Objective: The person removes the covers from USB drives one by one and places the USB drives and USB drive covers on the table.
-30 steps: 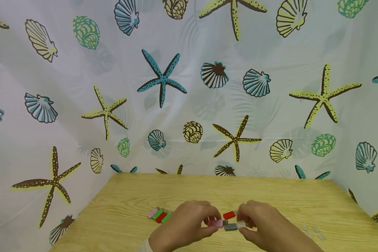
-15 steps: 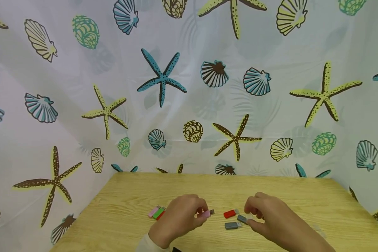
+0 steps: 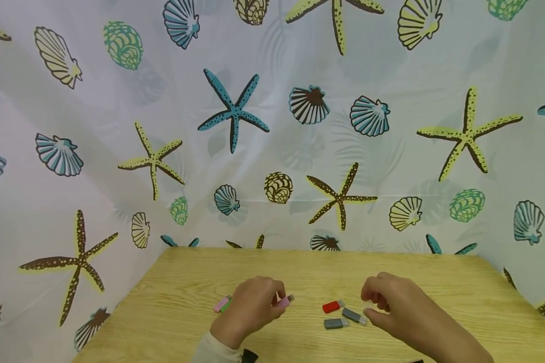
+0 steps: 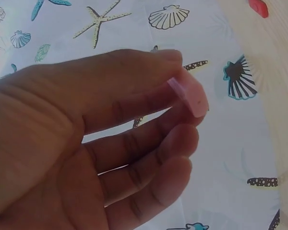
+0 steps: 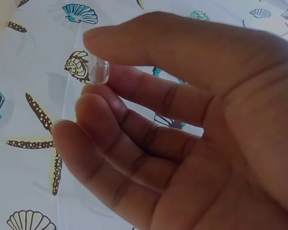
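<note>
My left hand (image 3: 253,306) pinches a pink USB flash drive (image 3: 284,301) between thumb and forefinger, above the table. The drive's metal plug points right, away from the hand; in the left wrist view the pink body (image 4: 196,98) sticks out past the fingertips. On the other side, my right hand (image 3: 401,308) pinches a small clear plastic cap (image 5: 99,72) by its thumb and forefinger. Between the hands lie a red flash drive (image 3: 332,306) and two grey ones, one grey drive (image 3: 335,323) nearer me and another grey drive (image 3: 352,316) near the right thumb.
Left of my left hand, another pink flash drive (image 3: 221,304) and a green one (image 3: 226,306) lie side by side, partly behind the hand. The wooden table (image 3: 300,269) ends at a hanging sheet (image 3: 254,166) printed with shells and starfish.
My left hand has moved left with the pink flash drive, covering more of the drives there. My right hand has drawn right with the clear cap, uncovering the second grey drive.
</note>
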The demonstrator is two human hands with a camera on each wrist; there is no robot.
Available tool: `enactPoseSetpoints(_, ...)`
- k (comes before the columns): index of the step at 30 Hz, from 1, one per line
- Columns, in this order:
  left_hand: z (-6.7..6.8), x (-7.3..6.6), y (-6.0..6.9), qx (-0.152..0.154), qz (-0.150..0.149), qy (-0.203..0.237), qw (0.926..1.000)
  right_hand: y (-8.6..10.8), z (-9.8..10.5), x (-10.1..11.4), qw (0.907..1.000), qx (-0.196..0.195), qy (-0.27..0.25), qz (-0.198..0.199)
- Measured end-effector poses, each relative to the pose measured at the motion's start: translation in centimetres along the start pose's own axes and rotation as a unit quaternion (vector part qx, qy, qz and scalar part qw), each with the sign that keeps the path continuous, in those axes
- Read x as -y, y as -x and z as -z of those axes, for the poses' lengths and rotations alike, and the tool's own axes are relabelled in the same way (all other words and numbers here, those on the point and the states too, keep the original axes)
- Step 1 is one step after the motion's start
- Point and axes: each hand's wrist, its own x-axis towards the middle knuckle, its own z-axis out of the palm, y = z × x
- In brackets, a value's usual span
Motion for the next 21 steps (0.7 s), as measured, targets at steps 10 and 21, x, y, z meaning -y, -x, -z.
enactPoseSetpoints(10, -0.5, 1.5, 0.2, -0.009, 0.022, -0.036, 0.9991, 0.1, 0.3, -0.6, 0.9999, -0.015, 0.002, -0.006)
enactPoseSetpoints(21, -2.5, 3.5, 0.1, 0.011, 0.046, -0.083, 0.9954, 0.1, 0.4, -2.0, 0.9980, -0.046, 0.010, -0.043)
